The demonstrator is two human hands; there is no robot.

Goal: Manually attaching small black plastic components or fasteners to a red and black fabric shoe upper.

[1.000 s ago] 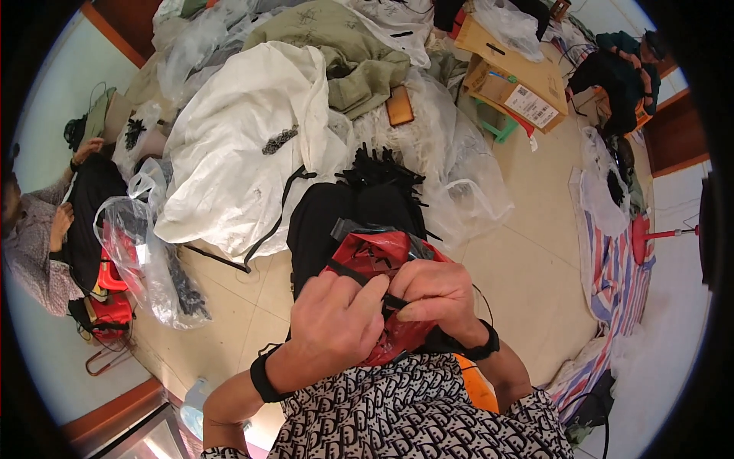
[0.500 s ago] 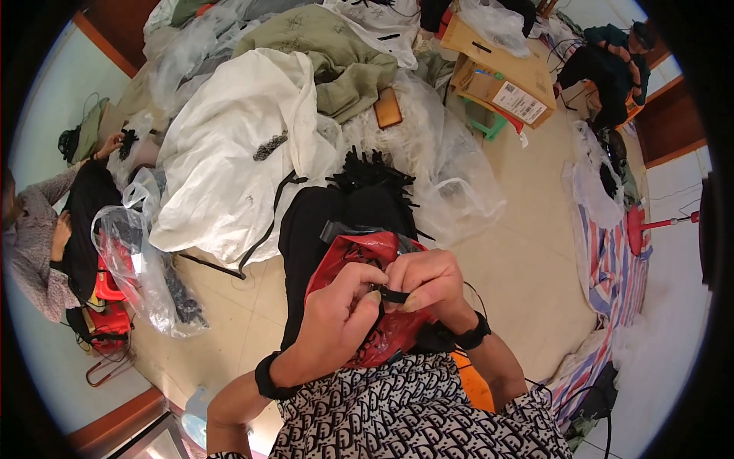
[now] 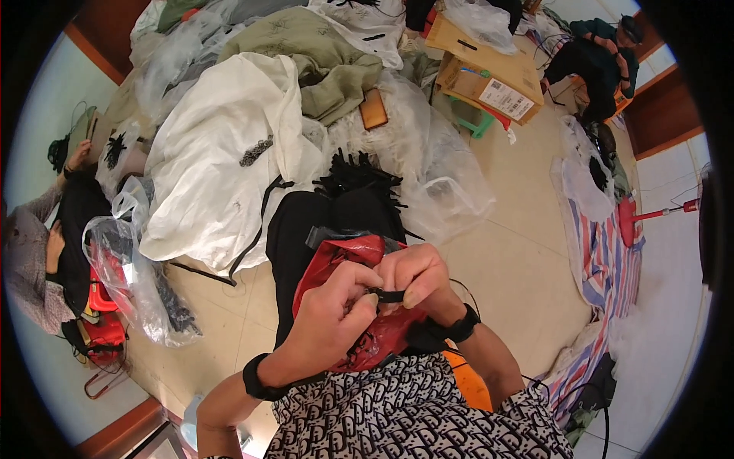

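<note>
A short black strap [image 3: 393, 297] is stretched between my two hands, above my lap. My left hand [image 3: 330, 315] pinches its left end between thumb and forefinger; a small dark piece there is mostly hidden by the fingers. My right hand [image 3: 417, 277] grips the other end, thumb in front and fingers curled behind. Under both hands a red plastic bag [image 3: 319, 264] lies across my black trousers, and what it holds is too dark to make out. At my knees rests a bundle of black strips [image 3: 355, 176].
Ahead lies a white cloth sack [image 3: 202, 145] with a dark chain pile [image 3: 256, 151] on it. A brown wallet-like object [image 3: 374, 109] sits beyond. A cardboard box [image 3: 489, 80] stands on a green stool [image 3: 472, 118]. Other people sit at left and far right.
The view has shifted slightly, so the scene sits further left. Both my hands keep their pinch on the strap. The person at left has drawn a hand back from a black bundle.
</note>
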